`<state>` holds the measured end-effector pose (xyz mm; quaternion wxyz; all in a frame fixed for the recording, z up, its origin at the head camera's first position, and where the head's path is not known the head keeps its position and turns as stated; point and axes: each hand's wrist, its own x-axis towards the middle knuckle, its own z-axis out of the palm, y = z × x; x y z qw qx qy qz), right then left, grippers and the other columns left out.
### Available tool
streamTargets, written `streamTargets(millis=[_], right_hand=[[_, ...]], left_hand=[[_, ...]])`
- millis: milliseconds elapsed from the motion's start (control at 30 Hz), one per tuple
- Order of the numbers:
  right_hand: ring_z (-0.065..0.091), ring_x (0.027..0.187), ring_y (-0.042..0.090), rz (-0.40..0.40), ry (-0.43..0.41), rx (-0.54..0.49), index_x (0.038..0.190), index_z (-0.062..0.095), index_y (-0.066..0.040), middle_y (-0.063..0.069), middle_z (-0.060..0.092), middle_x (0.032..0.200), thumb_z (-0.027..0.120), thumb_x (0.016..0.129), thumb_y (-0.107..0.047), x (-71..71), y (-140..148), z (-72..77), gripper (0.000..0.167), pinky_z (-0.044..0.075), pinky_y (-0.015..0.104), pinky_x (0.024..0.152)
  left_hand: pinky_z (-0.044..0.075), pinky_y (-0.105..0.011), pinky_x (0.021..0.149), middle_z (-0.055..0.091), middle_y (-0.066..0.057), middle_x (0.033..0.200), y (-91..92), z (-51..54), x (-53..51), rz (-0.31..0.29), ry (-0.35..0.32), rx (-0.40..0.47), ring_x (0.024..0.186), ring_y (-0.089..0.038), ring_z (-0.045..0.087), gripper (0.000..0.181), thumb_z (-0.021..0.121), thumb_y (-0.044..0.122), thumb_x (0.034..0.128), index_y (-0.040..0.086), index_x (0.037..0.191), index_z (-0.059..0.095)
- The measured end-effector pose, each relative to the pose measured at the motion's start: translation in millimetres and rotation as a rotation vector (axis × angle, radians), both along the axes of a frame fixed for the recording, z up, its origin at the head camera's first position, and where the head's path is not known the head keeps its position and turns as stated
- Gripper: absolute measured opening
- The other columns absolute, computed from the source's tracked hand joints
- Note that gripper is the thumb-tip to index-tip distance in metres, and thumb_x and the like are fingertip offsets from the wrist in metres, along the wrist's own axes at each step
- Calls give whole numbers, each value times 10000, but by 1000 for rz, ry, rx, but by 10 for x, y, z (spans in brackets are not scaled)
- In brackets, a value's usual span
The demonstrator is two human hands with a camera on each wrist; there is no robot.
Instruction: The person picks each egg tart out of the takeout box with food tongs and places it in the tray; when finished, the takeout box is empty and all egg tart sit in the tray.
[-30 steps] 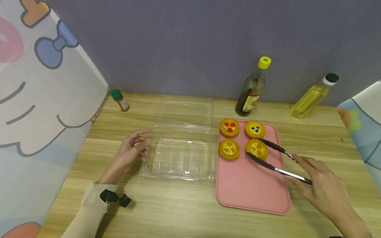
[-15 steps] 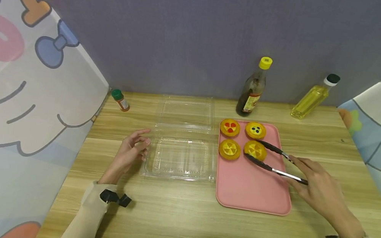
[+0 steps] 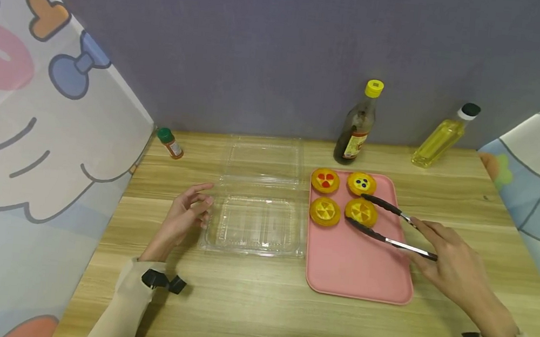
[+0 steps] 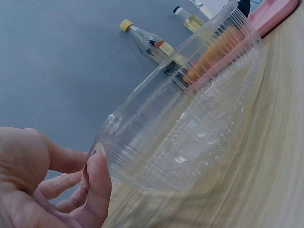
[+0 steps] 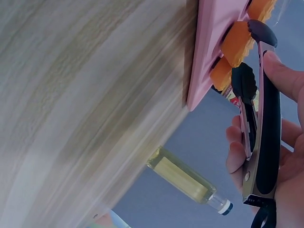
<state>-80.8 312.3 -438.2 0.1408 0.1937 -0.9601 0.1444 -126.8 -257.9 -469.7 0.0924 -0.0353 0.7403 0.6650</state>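
Observation:
With thumb and fingers, my left hand pinches the left rim of a clear plastic clamshell box, which lies unfolded on the table. My right hand grips metal tongs with black scalloped tips. Those tips stand apart on either side of the front right egg tart, which has yellow wedges on top; whether they touch it I cannot tell. It sits on a pink tray beside another wedge-topped tart. Behind them are a red-topped tart and a tart with dark blue dots.
A dark sauce bottle with a yellow cap stands behind the tray. Farther right is a bottle of yellow oil. A small green-capped spice jar stands at the back left. A grey wall closes off the back.
Over the last second the tongs and right hand shifted slightly left, and the front right tart slid a little left with them. The tong tips have since spread slightly. My left hand stayed put.

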Motion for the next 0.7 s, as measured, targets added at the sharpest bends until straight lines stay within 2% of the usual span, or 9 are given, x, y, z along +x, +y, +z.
streamTargets(millis=[233, 300, 433, 533, 633, 700], right_hand=[[690, 1045, 429, -1, 46, -43, 1418, 638, -116, 186, 699, 1245, 964, 652, -210, 21, -21, 56, 837, 535, 547, 493], [705, 991, 413, 3, 70, -62, 1404, 649, -105, 168, 709, 1219, 971, 636, -208, 16, -19, 78, 839, 516, 464, 466], [712, 876, 368, 2, 128, -97, 1378, 665, -60, 150, 723, 1152, 976, 610, -182, -31, 17, 111, 837, 488, 353, 521], [672, 779, 290, -30, 155, -123, 1380, 664, -50, 163, 726, 1130, 973, 622, -188, -74, 70, 116, 830, 454, 271, 575], [582, 675, 152, -81, 167, -148, 1371, 672, -48, 188, 726, 1121, 971, 639, -219, -105, 139, 110, 809, 388, 195, 542], [555, 643, 143, -111, 174, -159, 1358, 680, -44, 203, 722, 1097, 969, 646, -235, -120, 185, 100, 792, 361, 180, 514]], left_hand=[[547, -210, 538, 585, -85, 1101, -6, 6, 8, 0, 0, -5, 660, -63, 586, 514, 565, 130, 1081, 34, 1559, 400], [547, -211, 541, 585, -81, 1099, -9, 6, 10, 1, -1, -6, 662, -65, 586, 520, 574, 144, 1079, 36, 1558, 401], [546, -213, 545, 590, -78, 1101, -12, 8, 15, 4, -1, -5, 663, -71, 587, 527, 583, 158, 1077, 41, 1558, 404], [550, -216, 547, 594, -77, 1101, -10, 9, 17, 6, -1, -7, 662, -74, 588, 526, 584, 160, 1077, 45, 1558, 407], [552, -216, 548, 592, -78, 1104, -7, 6, 18, 5, 0, -7, 661, -73, 587, 523, 584, 159, 1076, 50, 1558, 411], [553, -216, 548, 590, -77, 1105, -5, 4, 20, 3, -1, -5, 659, -70, 587, 520, 586, 160, 1076, 57, 1556, 417]])
